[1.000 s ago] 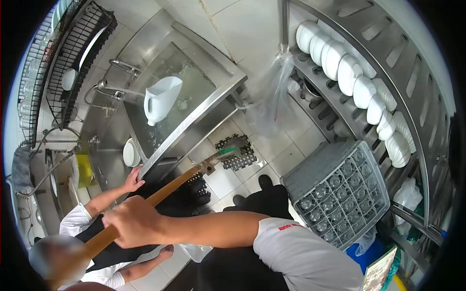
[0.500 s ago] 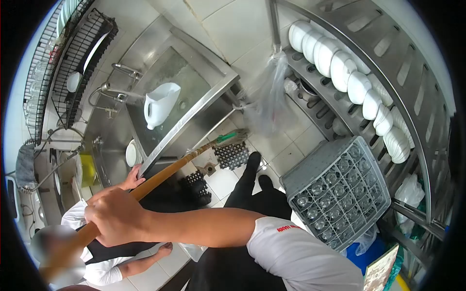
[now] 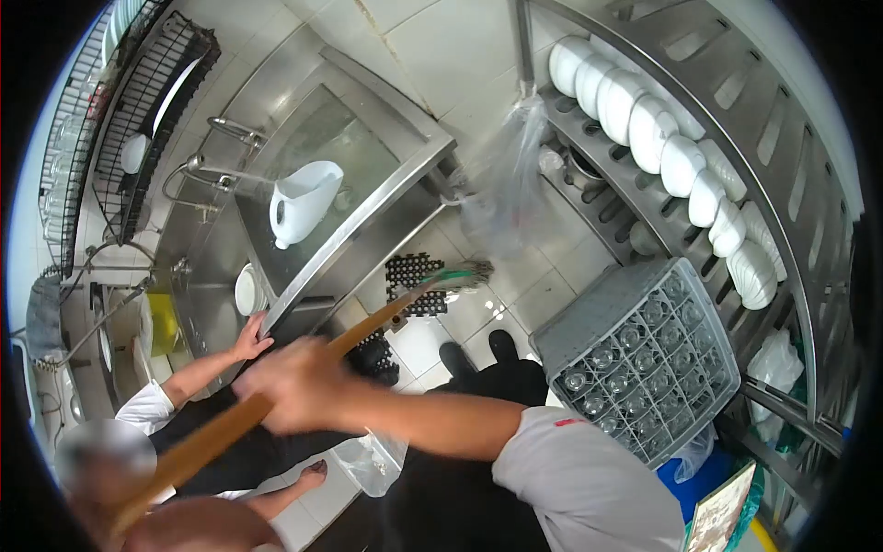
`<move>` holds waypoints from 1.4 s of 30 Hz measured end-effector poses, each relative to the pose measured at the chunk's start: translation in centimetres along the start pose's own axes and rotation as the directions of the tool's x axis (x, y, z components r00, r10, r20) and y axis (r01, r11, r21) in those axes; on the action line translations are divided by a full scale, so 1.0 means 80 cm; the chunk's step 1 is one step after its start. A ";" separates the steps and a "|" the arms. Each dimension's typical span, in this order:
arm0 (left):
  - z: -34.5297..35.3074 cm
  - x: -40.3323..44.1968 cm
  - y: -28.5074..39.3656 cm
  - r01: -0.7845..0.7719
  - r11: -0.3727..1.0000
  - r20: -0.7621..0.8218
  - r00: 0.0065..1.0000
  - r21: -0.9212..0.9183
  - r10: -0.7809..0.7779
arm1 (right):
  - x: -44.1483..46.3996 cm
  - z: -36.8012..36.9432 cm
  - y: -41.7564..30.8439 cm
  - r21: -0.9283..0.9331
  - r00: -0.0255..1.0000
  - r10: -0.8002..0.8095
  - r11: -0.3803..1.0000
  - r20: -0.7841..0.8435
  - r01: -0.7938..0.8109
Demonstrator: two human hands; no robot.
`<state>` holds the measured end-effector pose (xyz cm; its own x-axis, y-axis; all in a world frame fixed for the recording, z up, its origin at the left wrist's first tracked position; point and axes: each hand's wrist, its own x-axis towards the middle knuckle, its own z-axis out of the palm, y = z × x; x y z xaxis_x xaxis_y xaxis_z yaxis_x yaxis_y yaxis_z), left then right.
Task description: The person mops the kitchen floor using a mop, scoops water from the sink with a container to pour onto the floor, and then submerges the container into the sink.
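Observation:
My right hand [image 3: 299,386], blurred by motion, is wrapped round the wooden handle of a long broom [image 3: 372,322]. Its green-bound head with greyish bristles [image 3: 474,274] touches the tiled floor beside a black perforated mat [image 3: 411,272]. Close to the camera at the bottom left, my left hand [image 3: 207,529] shows as a blurred, rounded fist at the handle's upper end. Its separate fingers do not show.
A co-worker at the left rests one hand [image 3: 248,339] on the steel sink's edge [image 3: 368,216]. A white jug [image 3: 303,201] stands in the sink. At the right are a grey crate of glasses [image 3: 644,359] and a rack [image 3: 791,202] with stacked white dishes [image 3: 662,138].
My right hand has moved right with the handle, and the broom head has slid slightly right and down across the floor. More of my left hand has come into view.

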<state>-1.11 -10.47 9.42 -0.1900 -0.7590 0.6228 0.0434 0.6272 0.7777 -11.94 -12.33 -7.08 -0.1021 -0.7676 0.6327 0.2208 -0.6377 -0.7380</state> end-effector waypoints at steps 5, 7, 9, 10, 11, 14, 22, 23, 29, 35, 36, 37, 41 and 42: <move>0.010 -0.088 -0.127 0.109 0.994 -0.134 0.985 -0.030 -0.112 | -0.133 -0.062 0.255 -0.353 0.905 0.400 0.875 0.147 -0.330; -0.057 -0.082 -0.090 0.132 0.991 -0.216 0.969 0.024 -0.124 | -0.088 -0.019 0.097 -0.157 0.917 0.389 0.915 0.088 -0.373; -0.036 -0.052 -0.068 0.025 0.998 -0.131 0.991 0.058 -0.018 | -0.012 -0.016 0.046 -0.104 0.991 0.128 0.987 0.031 -0.124; -0.033 -0.066 -0.077 0.010 0.981 -0.065 0.998 0.194 0.002 | -0.022 -0.002 0.030 -0.099 0.991 0.115 0.989 0.073 -0.107; -0.028 -0.082 -0.087 -0.018 0.945 0.007 1.000 0.327 0.017 | -0.049 0.003 0.058 -0.210 0.999 0.034 0.977 -0.038 -0.042; 0.009 -0.125 -0.146 0.181 0.973 -0.107 0.974 -0.146 -0.197 | -0.120 -0.018 0.164 -0.384 0.973 0.224 0.905 0.057 -0.186; -0.031 -0.120 -0.086 0.132 0.978 0.065 0.990 -0.159 -0.123 | -0.101 0.041 0.088 -0.295 0.997 0.028 0.954 -0.076 -0.049; -0.020 -0.140 -0.102 0.195 0.956 0.060 0.981 -0.219 -0.186 | -0.152 0.022 0.142 -0.326 0.985 0.168 0.934 0.039 -0.146; -0.052 -0.104 0.014 0.071 0.997 -0.027 0.997 -0.009 -0.071 | -0.130 0.049 0.087 -0.400 0.993 0.112 0.909 -0.041 -0.119; -0.050 -0.044 0.110 -0.022 0.961 0.132 0.989 -0.276 0.060 | -0.017 0.064 -0.120 -0.069 0.992 0.049 0.997 0.116 -0.041; -0.042 -0.044 0.090 0.001 0.964 0.131 0.991 -0.267 0.035 | -0.023 0.055 -0.108 -0.083 0.995 0.042 0.996 0.094 -0.034; -0.032 -0.050 0.063 0.032 0.966 0.118 0.993 -0.256 -0.002 | -0.029 0.046 -0.096 -0.097 0.997 0.035 0.995 0.071 -0.028; 0.048 -0.087 -0.057 0.189 0.943 0.126 0.979 -0.276 -0.159 | -0.132 -0.045 0.109 -0.233 0.983 0.175 0.960 0.051 -0.158; 0.060 -0.082 -0.067 0.213 0.934 0.153 0.973 -0.286 -0.175 | -0.149 -0.075 0.141 -0.289 0.954 0.239 0.940 0.179 -0.181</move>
<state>-4.84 -8.04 0.76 -0.3424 -0.8213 0.4563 0.2809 0.3740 0.8839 -14.07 -10.74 -24.37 0.1285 -0.8736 0.4693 -0.0545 -0.4787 -0.8763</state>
